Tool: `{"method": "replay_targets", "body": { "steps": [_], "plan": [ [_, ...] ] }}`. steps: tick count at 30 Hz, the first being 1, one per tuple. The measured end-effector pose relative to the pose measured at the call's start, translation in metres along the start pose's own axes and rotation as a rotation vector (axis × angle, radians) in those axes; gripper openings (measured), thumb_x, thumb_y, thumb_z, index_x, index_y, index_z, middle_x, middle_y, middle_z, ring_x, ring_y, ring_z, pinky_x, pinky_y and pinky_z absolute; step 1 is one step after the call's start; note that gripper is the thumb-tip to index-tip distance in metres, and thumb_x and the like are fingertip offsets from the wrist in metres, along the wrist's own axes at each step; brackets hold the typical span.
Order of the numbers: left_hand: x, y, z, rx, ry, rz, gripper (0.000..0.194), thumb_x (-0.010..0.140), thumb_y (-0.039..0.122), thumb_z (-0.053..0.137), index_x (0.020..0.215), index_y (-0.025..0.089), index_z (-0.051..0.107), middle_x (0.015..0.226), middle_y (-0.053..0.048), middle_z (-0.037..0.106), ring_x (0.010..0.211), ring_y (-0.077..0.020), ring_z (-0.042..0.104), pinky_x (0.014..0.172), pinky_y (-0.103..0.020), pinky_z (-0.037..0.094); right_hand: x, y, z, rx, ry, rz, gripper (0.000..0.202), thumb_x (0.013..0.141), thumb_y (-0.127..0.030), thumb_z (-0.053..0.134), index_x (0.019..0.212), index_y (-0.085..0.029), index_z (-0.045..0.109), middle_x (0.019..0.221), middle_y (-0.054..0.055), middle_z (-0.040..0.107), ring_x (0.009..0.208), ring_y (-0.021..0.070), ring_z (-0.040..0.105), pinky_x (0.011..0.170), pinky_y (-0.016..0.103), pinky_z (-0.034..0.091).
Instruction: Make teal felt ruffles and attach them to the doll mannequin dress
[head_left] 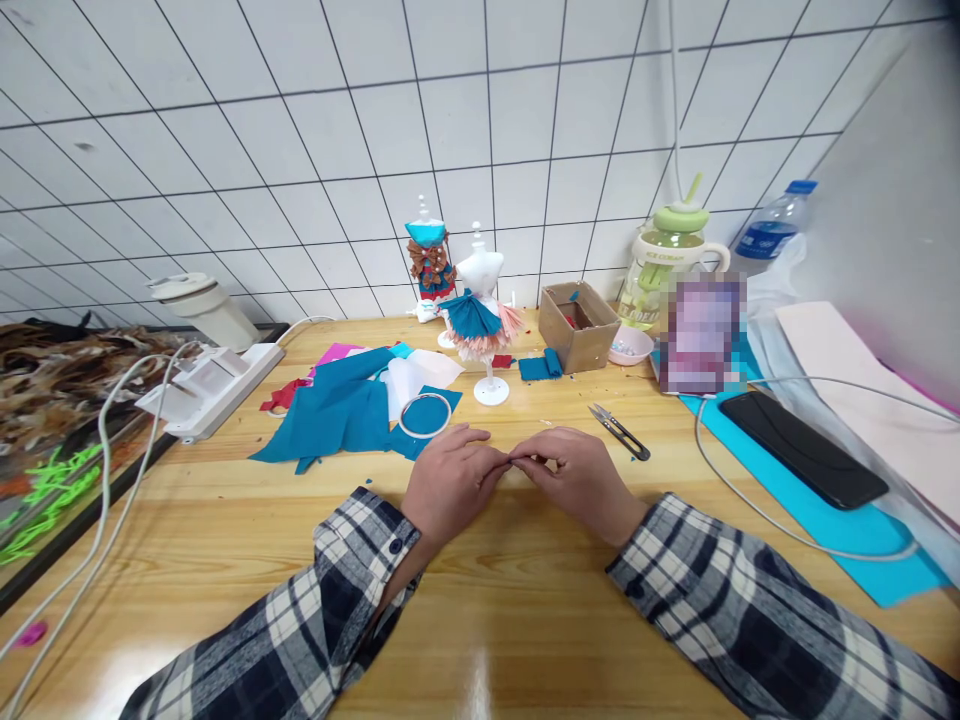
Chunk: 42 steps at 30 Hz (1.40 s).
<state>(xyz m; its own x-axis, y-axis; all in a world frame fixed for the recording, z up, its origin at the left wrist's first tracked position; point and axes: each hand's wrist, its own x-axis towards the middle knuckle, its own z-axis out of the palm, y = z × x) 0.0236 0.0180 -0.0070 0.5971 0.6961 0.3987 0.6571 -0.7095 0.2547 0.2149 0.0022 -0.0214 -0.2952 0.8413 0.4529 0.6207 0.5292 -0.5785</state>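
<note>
The left hand (454,478) and the right hand (579,478) are brought together over the table (240,560), thumb and forefinger of each pinched and the tips met; whether anything small is held between them cannot be told. Just beside the left hand, at ten o'clock from the joined fingertips, a ring (400,413) is laid on blue cloth (337,408), which is spread out further left. Small scissors (619,434) are placed near the right hand, between two and three o'clock. At twelve, a doll stand (481,272) is dressed in a blue and pink skirt (478,322). A cardboard box (589,348) is set at one o'clock, and a black phone (802,450) is seen well apart at three.
</note>
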Motion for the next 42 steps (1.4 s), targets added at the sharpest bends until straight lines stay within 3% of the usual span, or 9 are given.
{"method": "replay_targets", "body": {
  "steps": [7,16,22,24,26,28,31,37,42],
  "plan": [
    [0.000,0.001,-0.001,0.004,0.039,-0.017,0.020,0.089,0.028,0.053,0.084,0.022,0.071,0.084,-0.004,0.074,0.084,-0.0185,0.067,0.093,-0.039,0.039,0.000,0.002,-0.001,0.066,0.015,0.004,0.018,0.086,-0.031,0.060,0.099,-0.024,0.071,0.094,0.003,0.074,0.081,0.0161,0.066,0.069,0.027,0.049],
    [-0.001,0.001,-0.001,-0.006,-0.040,-0.029,0.021,0.090,0.027,0.050,0.086,0.023,0.070,0.083,-0.003,0.074,0.085,-0.0184,0.066,0.098,-0.041,0.033,-0.001,0.002,0.000,0.010,-0.057,0.006,0.014,0.087,-0.027,0.060,0.090,-0.027,0.074,0.085,-0.001,0.075,0.073,0.0148,0.068,0.065,0.026,0.048],
    [-0.001,0.000,0.003,-0.093,-0.053,-0.053,0.022,0.090,0.029,0.051,0.089,0.023,0.072,0.083,-0.005,0.073,0.085,-0.0199,0.065,0.086,-0.036,0.041,-0.004,0.001,0.002,0.012,-0.018,0.016,0.013,0.083,-0.024,0.060,0.082,-0.024,0.073,0.074,-0.001,0.074,0.063,0.0134,0.065,0.059,0.024,0.046],
    [0.001,-0.003,0.003,-0.185,0.019,-0.117,0.020,0.086,0.032,0.057,0.099,0.022,0.070,0.099,-0.007,0.072,0.101,-0.0234,0.062,0.088,-0.036,0.041,-0.003,0.001,0.001,0.019,0.040,0.027,0.011,0.082,-0.023,0.061,0.081,-0.024,0.072,0.073,-0.001,0.073,0.062,0.0132,0.064,0.059,0.024,0.046],
    [0.003,-0.009,0.003,-0.327,0.099,-0.261,0.033,0.082,0.038,0.062,0.109,0.020,0.066,0.111,-0.009,0.068,0.108,-0.0254,0.058,0.086,-0.035,0.044,-0.002,0.001,-0.001,0.029,0.108,0.023,0.011,0.083,-0.023,0.061,0.083,-0.023,0.072,0.076,0.000,0.073,0.065,0.0137,0.064,0.062,0.025,0.047],
    [0.005,-0.017,0.002,-0.512,0.082,-0.438,0.037,0.083,0.047,0.058,0.103,0.018,0.068,0.103,-0.009,0.069,0.095,-0.0240,0.061,0.076,-0.032,0.046,-0.001,0.003,-0.004,0.044,0.159,0.010,0.011,0.084,-0.024,0.060,0.083,-0.023,0.071,0.078,0.001,0.073,0.069,0.0150,0.064,0.066,0.027,0.048],
    [0.006,-0.026,0.001,-0.790,-0.061,-0.599,0.044,0.083,0.055,0.052,0.078,0.017,0.073,0.077,-0.005,0.070,0.072,-0.0198,0.061,0.065,-0.028,0.044,0.002,0.004,-0.007,0.088,0.172,-0.001,0.013,0.086,-0.027,0.060,0.083,-0.024,0.072,0.080,0.002,0.073,0.075,0.0166,0.065,0.070,0.030,0.049],
    [0.005,-0.027,0.007,-1.060,-0.103,-0.687,0.032,0.071,0.047,0.071,0.077,0.016,0.070,0.081,-0.006,0.072,0.073,-0.0173,0.062,0.069,-0.026,0.044,0.003,0.007,-0.002,0.219,0.041,0.014,0.013,0.084,-0.029,0.062,0.082,-0.024,0.074,0.083,0.003,0.069,0.075,0.0149,0.063,0.066,0.026,0.050],
    [0.007,-0.023,0.002,-1.085,-0.094,-0.670,0.041,0.081,0.053,0.058,0.094,0.017,0.069,0.091,-0.010,0.072,0.084,-0.0202,0.065,0.070,-0.027,0.047,0.003,0.010,-0.001,0.276,-0.001,0.011,0.013,0.085,-0.030,0.062,0.082,-0.024,0.073,0.084,0.003,0.069,0.077,0.0151,0.064,0.071,0.027,0.052]
  ]
}}
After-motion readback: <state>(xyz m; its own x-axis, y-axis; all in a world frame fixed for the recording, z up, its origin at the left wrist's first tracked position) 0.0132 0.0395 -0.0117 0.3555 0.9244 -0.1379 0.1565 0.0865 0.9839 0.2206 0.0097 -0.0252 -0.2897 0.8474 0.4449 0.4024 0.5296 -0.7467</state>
